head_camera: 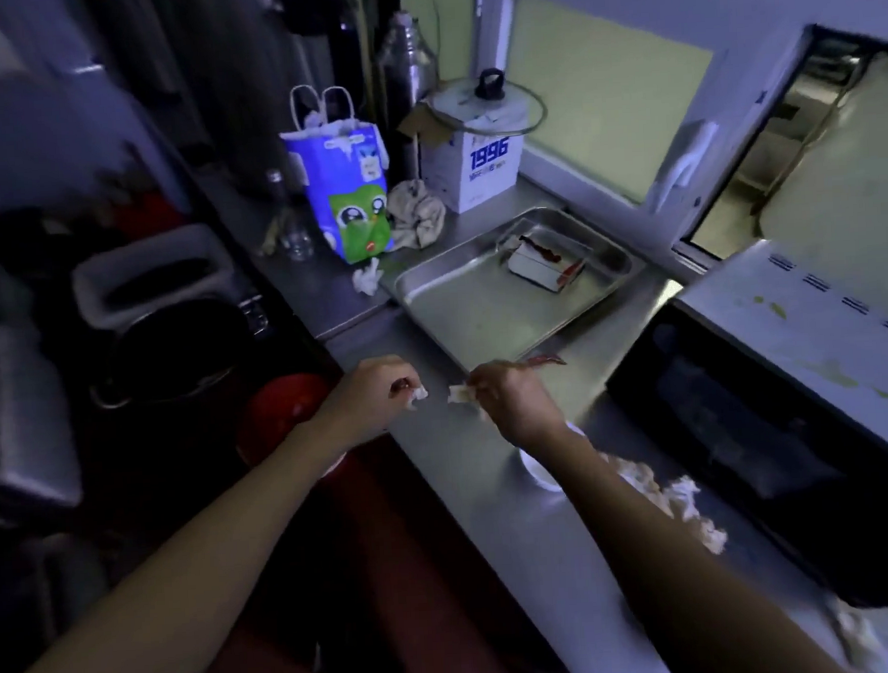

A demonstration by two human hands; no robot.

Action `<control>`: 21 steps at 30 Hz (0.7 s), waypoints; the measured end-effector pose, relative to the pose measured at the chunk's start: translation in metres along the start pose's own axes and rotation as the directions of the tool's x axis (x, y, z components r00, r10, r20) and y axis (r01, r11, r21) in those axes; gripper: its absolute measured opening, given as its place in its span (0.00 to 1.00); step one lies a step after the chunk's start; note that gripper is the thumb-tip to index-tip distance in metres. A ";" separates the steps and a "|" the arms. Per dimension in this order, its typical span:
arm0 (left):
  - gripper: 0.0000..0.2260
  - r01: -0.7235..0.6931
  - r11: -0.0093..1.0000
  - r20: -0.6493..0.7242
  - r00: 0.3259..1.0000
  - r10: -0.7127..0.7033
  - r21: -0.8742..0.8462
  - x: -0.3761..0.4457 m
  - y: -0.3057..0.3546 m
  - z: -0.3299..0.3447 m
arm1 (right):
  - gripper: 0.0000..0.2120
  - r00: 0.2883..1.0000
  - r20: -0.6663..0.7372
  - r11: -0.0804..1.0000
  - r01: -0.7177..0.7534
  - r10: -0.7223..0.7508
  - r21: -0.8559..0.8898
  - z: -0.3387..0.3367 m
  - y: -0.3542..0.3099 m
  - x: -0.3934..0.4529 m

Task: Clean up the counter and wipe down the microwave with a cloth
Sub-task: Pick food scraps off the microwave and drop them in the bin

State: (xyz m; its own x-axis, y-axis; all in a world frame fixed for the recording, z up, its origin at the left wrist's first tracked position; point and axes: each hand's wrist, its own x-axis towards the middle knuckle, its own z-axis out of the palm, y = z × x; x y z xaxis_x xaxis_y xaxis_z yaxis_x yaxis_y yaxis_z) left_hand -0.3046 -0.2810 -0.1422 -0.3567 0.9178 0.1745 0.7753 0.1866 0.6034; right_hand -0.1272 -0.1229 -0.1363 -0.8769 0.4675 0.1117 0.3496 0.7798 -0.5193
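Hands over near edge of grey steel tabletop (492, 514): left hand (367, 391) pinches small white tissue scrap (418, 394), right hand (506, 394) clamps another scrap (458, 393) plus thin reddish wrapper strip (546, 360). Best bin both, then fetch crumpled beige cloth (417, 211) far left for black-fronted microwave (775, 422), right.

Shiny metal tray (461, 309), matt metal counter (491, 488)

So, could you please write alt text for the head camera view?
Over a steel counter, the left hand and right hand each pinch a scrap of tissue. Behind them sits a metal tray holding a torn carton; a microwave stands at right.
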 end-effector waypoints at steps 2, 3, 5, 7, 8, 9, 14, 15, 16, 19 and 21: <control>0.05 0.067 0.998 -0.025 0.997 -0.067 -0.012 -0.020 -0.026 -0.019 | 0.11 0.998 0.039 0.999 0.042 -0.041 -0.005 0.027 -0.021 0.021; 0.04 0.095 0.996 -0.042 0.995 -0.095 -0.005 -0.028 -0.038 -0.026 | 0.10 0.997 0.053 0.998 0.059 -0.059 -0.009 0.039 -0.032 0.029; 0.04 0.179 0.984 -0.079 0.981 -0.178 0.001 -0.053 -0.078 -0.045 | 0.12 0.991 0.097 0.996 0.089 -0.089 0.007 0.074 -0.064 0.054; 0.04 0.259 0.966 -0.101 0.960 -0.260 -0.021 -0.076 -0.119 -0.064 | 0.12 0.982 0.160 0.995 0.093 -0.097 0.032 0.106 -0.098 0.080; 0.04 0.291 0.956 -0.104 0.950 -0.294 -0.043 -0.086 -0.138 -0.075 | 0.11 0.976 0.192 0.994 0.101 -0.107 0.041 0.121 -0.114 0.092; 0.03 0.320 0.945 -0.107 0.940 -0.325 -0.068 -0.096 -0.155 -0.086 | 0.10 0.968 0.221 0.993 0.110 -0.118 0.048 0.135 -0.131 0.105; 0.03 0.441 0.885 -0.130 0.878 -0.460 -0.151 -0.137 -0.233 -0.133 | 0.11 0.942 0.289 0.983 0.151 -0.174 0.100 0.205 -0.189 0.156; 0.03 0.459 0.877 -0.132 0.869 -0.476 -0.145 -0.143 -0.246 -0.137 | 0.11 0.938 0.299 0.984 0.150 -0.174 0.100 0.217 -0.196 0.163; 0.03 0.472 0.871 -0.133 0.863 -0.488 -0.135 -0.148 -0.258 -0.142 | 0.11 0.935 0.307 0.983 0.153 -0.176 0.097 0.227 -0.202 0.170; 0.04 0.499 0.858 -0.125 0.850 -0.512 -0.122 -0.155 -0.289 -0.151 | 0.11 0.932 0.321 0.984 0.145 -0.171 0.102 0.252 -0.216 0.188; 0.04 0.514 0.851 -0.103 0.846 -0.524 -0.108 -0.153 -0.308 -0.153 | 0.11 0.929 0.330 0.984 0.136 -0.168 0.118 0.266 -0.218 0.201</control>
State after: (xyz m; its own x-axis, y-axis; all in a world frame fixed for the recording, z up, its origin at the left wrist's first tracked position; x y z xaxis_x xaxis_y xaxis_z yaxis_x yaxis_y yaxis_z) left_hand -0.5683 -0.5327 -0.2352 -0.7614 0.6422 -0.0886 0.4198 0.5926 0.6875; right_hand -0.4678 -0.3098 -0.2256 -0.9822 0.1661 -0.0882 0.1857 0.7814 -0.5958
